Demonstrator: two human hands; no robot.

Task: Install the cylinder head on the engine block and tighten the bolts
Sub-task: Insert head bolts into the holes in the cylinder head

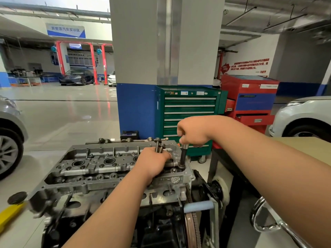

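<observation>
The grey aluminium cylinder head [100,165] sits on the dark engine block [111,217], held on an engine stand. My left hand [152,163] rests on the head's right part and grips two long head bolts [159,144] that stick up from the fist. My right hand [194,132] grips the top of a dark socket extension [183,156] that stands upright in a bolt hole at the head's right end. The bolt under the socket is hidden.
A green tool cabinet [189,111] and a red one [250,99] stand behind the engine by a grey and blue pillar [136,110]. A white car [304,117] is at the right, a silver car [9,140] at the left. The stand's chrome handle [265,221] is near my right arm.
</observation>
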